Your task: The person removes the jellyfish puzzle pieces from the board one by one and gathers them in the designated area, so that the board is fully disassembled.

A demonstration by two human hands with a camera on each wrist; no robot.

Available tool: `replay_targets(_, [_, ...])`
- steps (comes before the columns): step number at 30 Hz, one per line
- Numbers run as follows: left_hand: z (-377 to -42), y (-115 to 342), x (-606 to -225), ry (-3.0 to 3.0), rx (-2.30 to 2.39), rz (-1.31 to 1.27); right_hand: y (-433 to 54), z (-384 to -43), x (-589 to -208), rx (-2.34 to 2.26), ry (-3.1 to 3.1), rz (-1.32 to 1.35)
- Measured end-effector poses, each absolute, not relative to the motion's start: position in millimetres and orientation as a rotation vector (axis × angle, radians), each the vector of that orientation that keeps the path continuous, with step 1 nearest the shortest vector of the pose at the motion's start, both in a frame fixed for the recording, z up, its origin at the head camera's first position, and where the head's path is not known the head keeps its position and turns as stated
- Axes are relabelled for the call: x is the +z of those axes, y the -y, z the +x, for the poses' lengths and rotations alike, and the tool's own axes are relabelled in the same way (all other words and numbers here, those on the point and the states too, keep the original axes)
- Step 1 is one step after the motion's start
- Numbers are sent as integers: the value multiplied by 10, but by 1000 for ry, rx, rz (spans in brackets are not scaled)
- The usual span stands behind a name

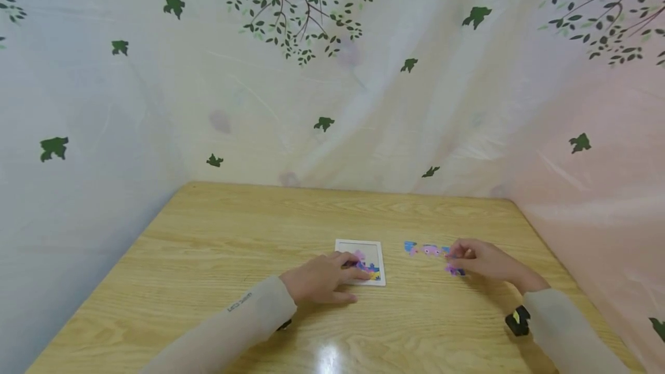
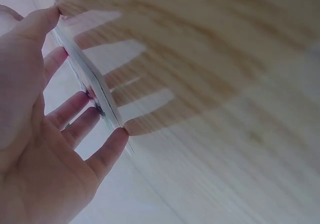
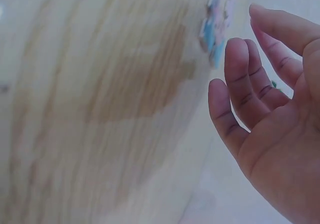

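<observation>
A white square puzzle frame [image 1: 383, 258] lies on the table with several colourful puzzle pieces [image 1: 374, 273] in its lower part. My left hand [image 1: 327, 277] rests over the frame's left side, its fingers spread on the frame and the pieces. In the left wrist view, fingertips [image 2: 119, 136] touch the frame's edge [image 2: 102, 87]. To the right, my right hand [image 1: 483, 260] hovers at loose puzzle pieces [image 1: 431, 250], partly covering the rightmost ones. In the right wrist view the fingers [image 3: 237, 69] are loosely bent, with nothing seen between them, near the loose pieces [image 3: 212, 29].
The wooden table [image 1: 249, 218] extends around both hands. A pale cloth backdrop [image 1: 363, 149] with printed leaves and branches stands behind it and along both sides. A dark strapped device [image 1: 518, 321] sits at my right wrist.
</observation>
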State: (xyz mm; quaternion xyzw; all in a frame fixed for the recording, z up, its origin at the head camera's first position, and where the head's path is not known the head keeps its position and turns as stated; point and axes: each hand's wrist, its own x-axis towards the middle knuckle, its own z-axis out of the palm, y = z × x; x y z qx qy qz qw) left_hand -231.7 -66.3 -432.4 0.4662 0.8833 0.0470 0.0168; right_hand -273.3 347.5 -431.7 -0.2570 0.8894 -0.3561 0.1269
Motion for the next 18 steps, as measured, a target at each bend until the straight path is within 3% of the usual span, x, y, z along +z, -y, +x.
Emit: replay_targets(18, [-2367,681,-4383,-2753,255,1454,-2785,-2804,-4136,-963,-2588,-813])
